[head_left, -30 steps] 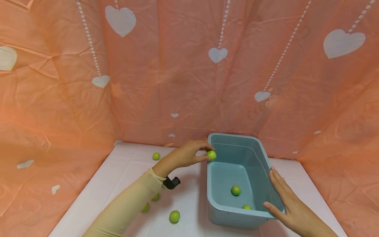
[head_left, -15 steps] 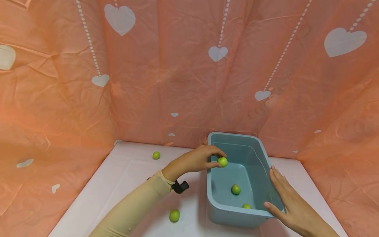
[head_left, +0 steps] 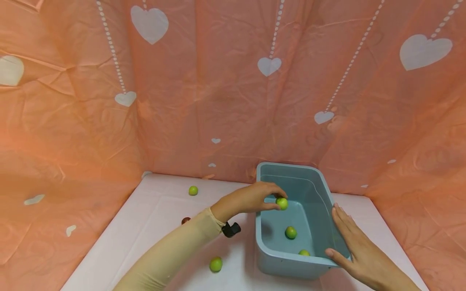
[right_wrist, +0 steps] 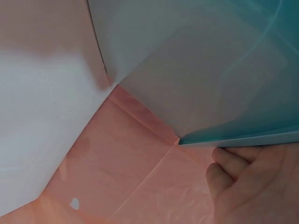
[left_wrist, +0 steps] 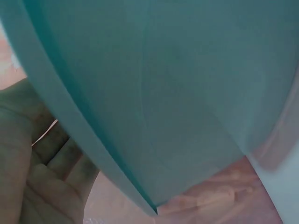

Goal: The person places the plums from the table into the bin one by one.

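Observation:
In the head view my left hand reaches over the left rim of a blue-grey plastic bin. Thumb and fingers pinch a small round green fruit above the bin's floor. Inside the bin lie two more green fruits, one partly hidden by the near wall. My right hand rests on the bin's near right corner, fingers straight along the right rim, thumb across the near rim. The left wrist view has the left hand partly behind the bin's edge; in the right wrist view, fingers lie against the rim.
On the white tabletop left of the bin sit one green fruit near the front and another green fruit farther back. A reddish-brown round thing peeks out behind the left sleeve. Orange heart-patterned sheeting surrounds the table.
My left hand has carried the green fruit rightward from the left rim to over the bin's inside. A reddish-brown thing has come into sight behind the forearm. The right hand has stayed put.

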